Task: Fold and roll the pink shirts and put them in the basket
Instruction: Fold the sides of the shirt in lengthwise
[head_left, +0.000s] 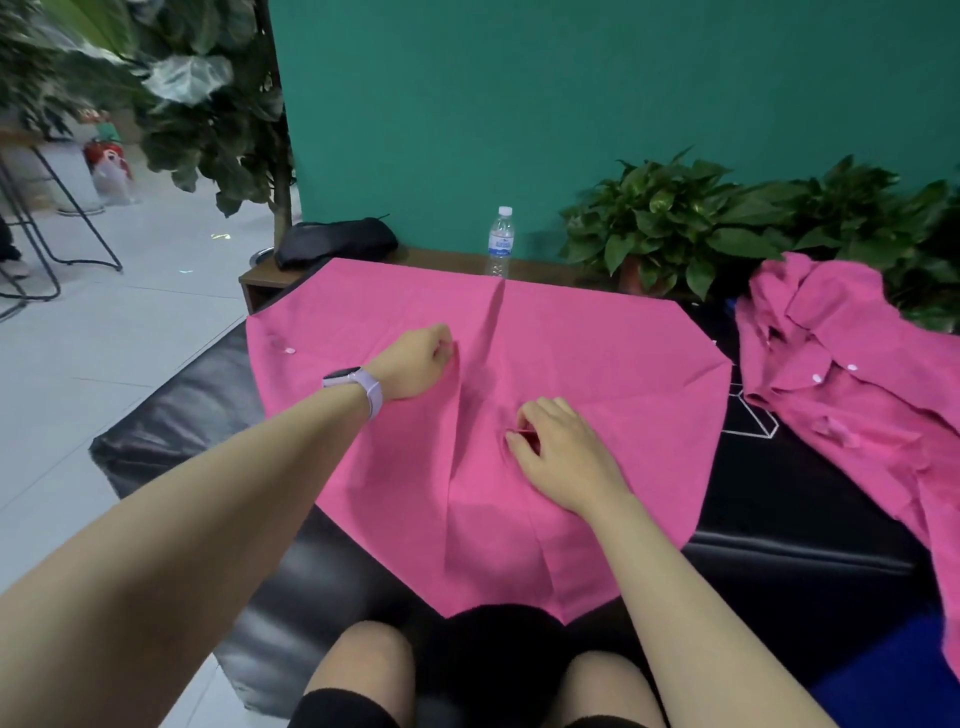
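A pink shirt (597, 358) lies spread flat on a black padded surface (810, 509) in front of me, with a crease running down its middle. My left hand (418, 361), with a pale watch on the wrist, pinches the fabric left of the crease. My right hand (553, 449) pinches a small fold of fabric nearer to me, right of the crease. A second pink shirt (852, 384) lies crumpled at the right, its white buttons showing. No basket is in view.
A water bottle (500, 241) and a black pouch (335, 241) stand on a low wooden shelf (447, 260) behind the shirt, against a green wall. Potted plants (675, 223) fill the back right. Metal stool legs (62, 228) stand on the tiled floor at the left.
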